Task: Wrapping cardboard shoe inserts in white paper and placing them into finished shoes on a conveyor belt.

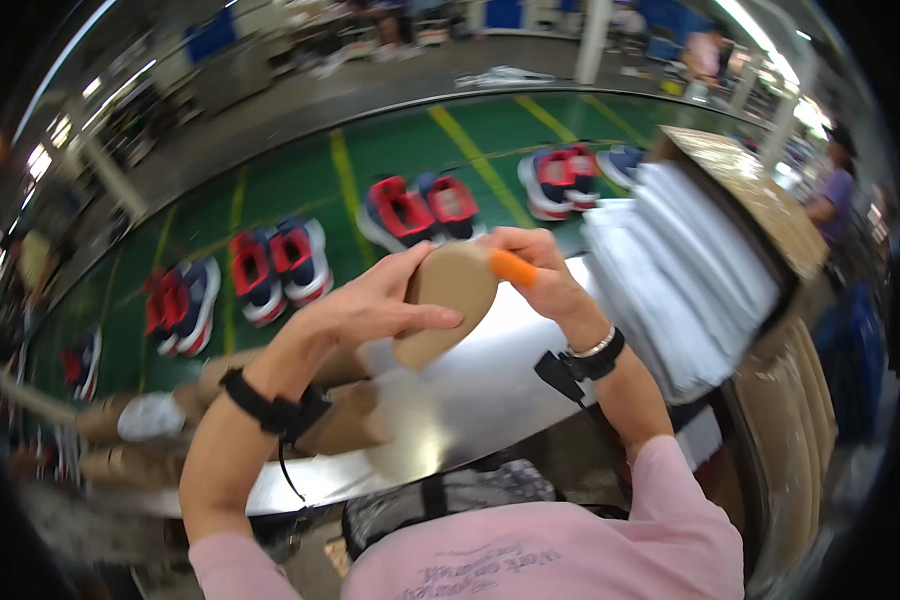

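A flat brown piece with a rounded end (448, 300), like a cardboard shoe insert, is held up over the metal table. My left hand (375, 300) grips its left side, thumb lying across the face and fingers behind. At its upper right edge, the closed fingers of my right hand (537, 268) pinch it; one finger wears an orange cover. What lies behind the piece is hidden. Each wrist carries a black strap with a small device. Below my left forearm, more brown pieces (345, 420) lie in stacks on the shiny metal table (490, 400).
Beyond the table runs a green conveyor belt (300, 185) with yellow lines. Several pairs of navy and red shoes (420, 212) stand along it. To the right, an open carton (735, 165) holds a stack of white sheets (670, 280). People and machines are in the background.
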{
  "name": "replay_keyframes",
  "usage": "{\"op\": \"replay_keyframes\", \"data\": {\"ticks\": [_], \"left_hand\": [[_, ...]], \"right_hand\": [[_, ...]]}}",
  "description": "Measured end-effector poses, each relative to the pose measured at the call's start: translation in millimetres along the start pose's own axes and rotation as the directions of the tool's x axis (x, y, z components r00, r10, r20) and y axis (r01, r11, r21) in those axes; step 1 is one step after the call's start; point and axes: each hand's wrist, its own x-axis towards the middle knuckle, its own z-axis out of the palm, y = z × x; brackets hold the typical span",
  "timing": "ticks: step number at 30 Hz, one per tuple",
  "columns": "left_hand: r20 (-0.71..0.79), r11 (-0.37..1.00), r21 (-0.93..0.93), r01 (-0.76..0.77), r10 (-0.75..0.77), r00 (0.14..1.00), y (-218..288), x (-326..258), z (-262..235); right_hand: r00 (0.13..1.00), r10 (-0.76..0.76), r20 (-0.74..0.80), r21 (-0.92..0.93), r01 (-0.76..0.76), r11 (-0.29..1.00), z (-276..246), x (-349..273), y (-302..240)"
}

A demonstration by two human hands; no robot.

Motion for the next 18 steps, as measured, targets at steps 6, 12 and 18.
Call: {"op": "replay_keyframes", "data": {"ticks": [6,12,18], "left_hand": [[-0.417,0.867,0.460,-0.191,0.401,0.815,10.3,79.1,90.0],[-0.435,0.870,0.492,0.014,0.232,0.870,-59.6,108.0,155.0],[-0.462,0.981,0.166,-0.101,0.168,0.871,-98.2,95.5,171.3]], "right_hand": [[0.930,-0.326,-0.169,-0.985,-0.165,0.040,-168.3,-31.4,-89.3],[0.796,-0.080,-0.600,-0.783,-0.605,-0.147,-324.5,-138.6,-113.4],[0.641,-0.303,-0.705,-0.685,-0.727,0.055,-330.9,-136.0,-96.3]]}}
